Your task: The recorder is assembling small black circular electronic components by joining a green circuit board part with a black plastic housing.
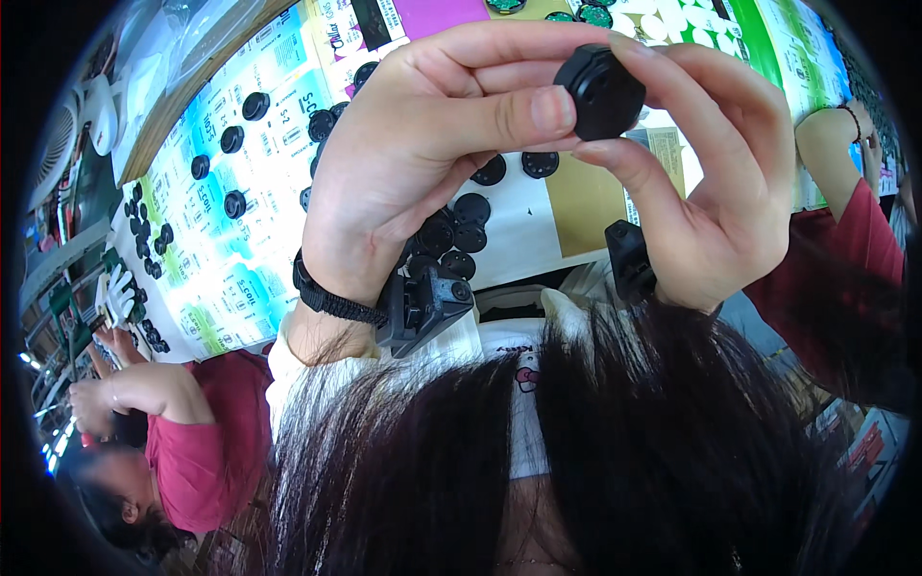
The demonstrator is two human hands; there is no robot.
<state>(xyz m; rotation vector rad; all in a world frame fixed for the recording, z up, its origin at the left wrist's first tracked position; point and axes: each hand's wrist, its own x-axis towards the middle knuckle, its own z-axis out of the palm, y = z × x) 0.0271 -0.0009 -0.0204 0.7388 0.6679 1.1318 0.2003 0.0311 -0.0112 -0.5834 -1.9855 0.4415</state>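
A black, round, thick plastic part is held up above the table between my two hands. My left hand pinches its left side with the thumb and fingers. At its right side, my right hand is closed around the edge, fingertips on top and thumb tip near the bottom. Small dark holes show on the face of the part. Beneath and beside my left wrist lies a cluster of similar black round parts, partly hidden by the wrist. Another black round part rests just below the held one.
Printed sheets cover the table, with more black parts spread on them. Green circuit discs and white round pieces lie at the far side. A wooden edge borders the left. Co-workers in red sit on both sides.
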